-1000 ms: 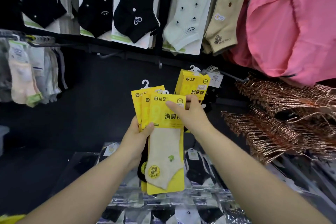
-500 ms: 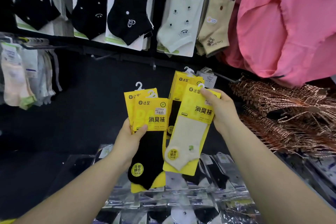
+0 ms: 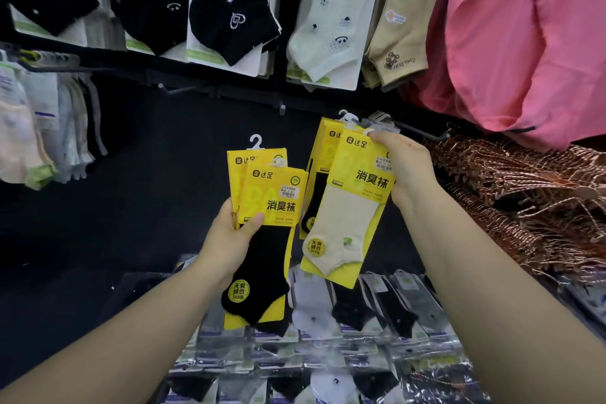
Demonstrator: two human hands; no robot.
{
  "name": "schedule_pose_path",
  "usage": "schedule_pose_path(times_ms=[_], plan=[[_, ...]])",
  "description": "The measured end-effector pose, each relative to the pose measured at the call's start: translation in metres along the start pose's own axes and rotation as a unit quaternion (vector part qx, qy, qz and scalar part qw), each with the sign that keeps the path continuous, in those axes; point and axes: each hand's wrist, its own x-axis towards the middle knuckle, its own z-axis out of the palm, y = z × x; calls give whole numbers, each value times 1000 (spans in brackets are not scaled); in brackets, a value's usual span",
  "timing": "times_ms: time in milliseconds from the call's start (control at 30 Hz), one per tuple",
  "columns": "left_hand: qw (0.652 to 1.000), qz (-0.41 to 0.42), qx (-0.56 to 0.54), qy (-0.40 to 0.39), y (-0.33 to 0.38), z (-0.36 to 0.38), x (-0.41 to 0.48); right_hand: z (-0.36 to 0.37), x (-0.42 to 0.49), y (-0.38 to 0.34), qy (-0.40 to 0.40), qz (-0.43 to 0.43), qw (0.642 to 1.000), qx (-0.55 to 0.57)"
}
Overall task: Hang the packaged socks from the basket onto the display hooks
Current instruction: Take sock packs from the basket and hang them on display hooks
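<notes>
While facing the black display wall (image 3: 147,157), with a pink garment (image 3: 524,43) upper right and a heap of copper hangers (image 3: 524,203) beneath it, working above rows of bagged socks (image 3: 328,354). Gripping the cream sock pack (image 3: 347,223) by its upper right edge with the right hand (image 3: 408,167), fingers curled round the card. Raised just in front of a yellow pack (image 3: 324,154) already hung by the display hook (image 3: 423,129), probably to bring the top loop to that same rod. Clamping two black sock packs (image 3: 262,266) in the left hand (image 3: 229,239), thumb across the front, fanned and kept lower, likely as stock for later hooks. Cannot tell loop-to-hook contact, hidden behind fingers. No basket in view.
</notes>
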Motion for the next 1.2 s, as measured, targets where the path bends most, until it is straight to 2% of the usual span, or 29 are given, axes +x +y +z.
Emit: schedule_pose_path(times_ms=[167,300,500,600,667,700,733,800,867,967,1033,1200], plan=[[1000,0,-7,-3,-3,-2,3,6,15,-2,0,-20,1000,17],[1000,-8,-6,-8,-2,-5,5,17,26,-3,-10,-17,1000,-22],[1000,-17,-18,-16,1,-10,4,26,35,0,16,-34,998,-55],[998,-22,-49,-33,5,-8,1,23,36,7,73,-59,992,-79],[996,-27,-78,-43,8,-4,-1,20,26,15,138,-90,976,-142],[994,-31,-90,-46,8,-2,-3,20,17,20,144,-105,970,-167],[993,-35,-101,-49,9,1,-4,22,5,25,117,-113,970,-180],[991,-37,-118,-59,9,8,-8,30,-22,34,4,-101,972,-213],[989,-34,-127,-72,9,14,-12,35,-43,39,-82,-95,957,-260],[987,-26,-134,-86,8,19,-16,35,-53,35,-98,-157,935,-302],[987,-22,-132,-90,7,21,-16,31,-54,30,-106,-164,936,-292],[985,-27,-142,-89,4,23,-17,24,-52,30,-128,-79,973,-177]])
